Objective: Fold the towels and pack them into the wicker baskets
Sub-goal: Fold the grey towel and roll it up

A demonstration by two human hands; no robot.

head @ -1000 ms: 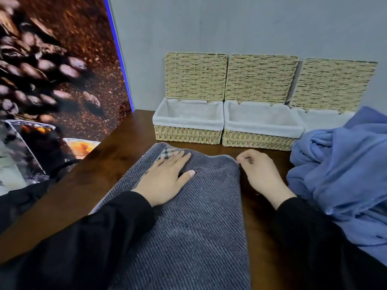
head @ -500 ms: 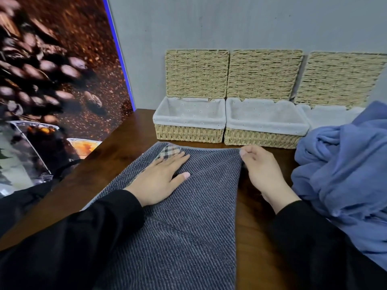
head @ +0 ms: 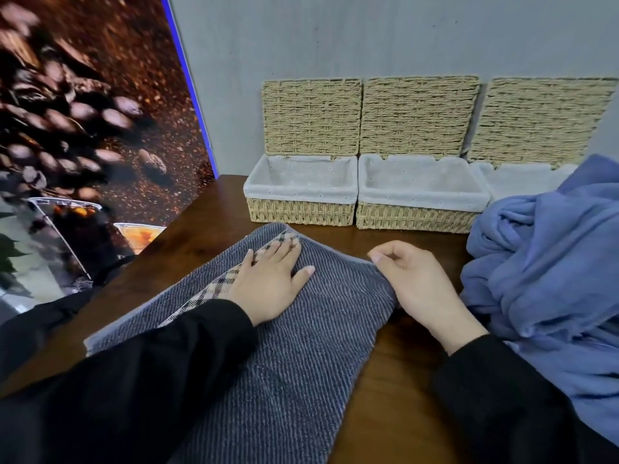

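A grey ribbed towel (head: 294,356) with a plaid trim lies folded on the wooden table (head: 395,396). My left hand (head: 268,286) presses flat on its far part, fingers straight. At the towel's far right corner, my right hand (head: 415,283) pinches the edge with curled fingers. Three wicker baskets with white liners stand open at the back: the left basket (head: 301,212), the middle basket (head: 415,219) and the right basket (head: 516,175), which is partly hidden. A crumpled blue towel (head: 549,269) is heaped at the right.
The basket lids (head: 418,115) lean upright against the grey wall. A coffee-bean poster (head: 83,128) borders the table on the left. Bare wood shows between the grey towel and the baskets.
The towel now lies more slanted, its far right corner drawn nearer to me. My right hand has curled onto that corner. The left hand stays pressed flat.
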